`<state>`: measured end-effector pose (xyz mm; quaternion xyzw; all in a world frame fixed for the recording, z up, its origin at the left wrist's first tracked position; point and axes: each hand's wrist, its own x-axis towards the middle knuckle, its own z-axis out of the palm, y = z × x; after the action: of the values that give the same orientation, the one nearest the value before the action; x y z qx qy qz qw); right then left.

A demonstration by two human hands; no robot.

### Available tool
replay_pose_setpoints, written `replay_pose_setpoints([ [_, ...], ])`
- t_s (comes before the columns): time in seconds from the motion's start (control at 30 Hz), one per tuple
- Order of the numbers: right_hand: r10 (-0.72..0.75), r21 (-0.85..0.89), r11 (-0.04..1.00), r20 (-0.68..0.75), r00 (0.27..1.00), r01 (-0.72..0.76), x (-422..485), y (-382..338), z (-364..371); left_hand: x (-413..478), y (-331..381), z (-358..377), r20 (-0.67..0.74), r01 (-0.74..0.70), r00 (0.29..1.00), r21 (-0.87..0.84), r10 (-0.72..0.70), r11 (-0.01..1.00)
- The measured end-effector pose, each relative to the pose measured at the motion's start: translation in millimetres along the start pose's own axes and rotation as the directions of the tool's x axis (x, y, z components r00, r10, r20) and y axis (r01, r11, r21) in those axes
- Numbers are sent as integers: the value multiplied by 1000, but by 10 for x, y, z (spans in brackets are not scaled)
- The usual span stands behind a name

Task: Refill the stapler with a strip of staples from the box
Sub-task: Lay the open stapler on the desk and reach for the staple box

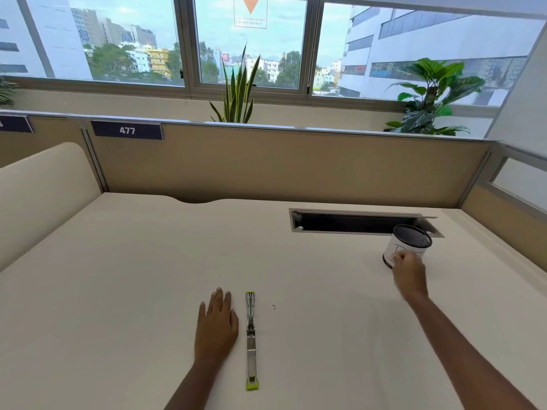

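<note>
The stapler (251, 338) lies swung fully open in one long line on the cream desk (118, 291), its metal channel facing up and its green ends near and far. My left hand (217, 324) rests flat on the desk just left of it, fingers apart, holding nothing. Far to the right, my right hand (408, 275) reaches to a round mesh pen cup (410, 242) wrapped in white paper, its fingers against the cup's near side. A single loose staple (274, 306) lies right of the stapler. No staple box is visible.
An open cable slot (349, 221) with a raised lid is set into the desk behind the cup. A tan partition (281, 164) borders the back and right, a cream divider (44, 187) the left. Plants stand beyond the partition.
</note>
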<state>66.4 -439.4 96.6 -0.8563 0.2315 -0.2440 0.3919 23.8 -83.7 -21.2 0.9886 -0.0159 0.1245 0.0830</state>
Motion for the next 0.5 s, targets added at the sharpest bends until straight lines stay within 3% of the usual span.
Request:
replay_pose_setpoints([
  [0.13,-11,-64,998,-76,997,6,418,75,-203,48,29,27,-14,-1,1000,-13,1,1000],
  [0.33,-30,-135,991,-77,997,19,833,104,-305,83,51,76,-10,-13,1000,-51,12,999],
  [0.5,-37,-119,992,-81,996,28,959,89,-299,107,58,153,-124,45,991,-32,-49,998],
])
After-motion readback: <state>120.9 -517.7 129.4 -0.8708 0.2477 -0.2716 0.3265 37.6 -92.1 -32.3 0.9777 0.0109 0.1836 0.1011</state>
